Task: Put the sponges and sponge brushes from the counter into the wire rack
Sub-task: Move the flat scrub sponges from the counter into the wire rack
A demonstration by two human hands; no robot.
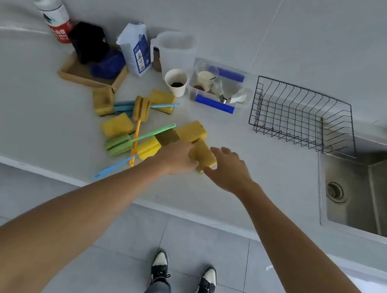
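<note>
1. The wire rack [303, 115] by the sink looks empty — nothing moved yet, I judge
2. All sponges and sponge brushes [139, 126] lie on the counter [243, 189]
3. Left hand [177, 156] and right hand [229, 169], fingers spread, flank the nearest sponge [203, 155], touching it — not yet lifted
4. The bottle's [55, 21] red label is unreadable
</note>
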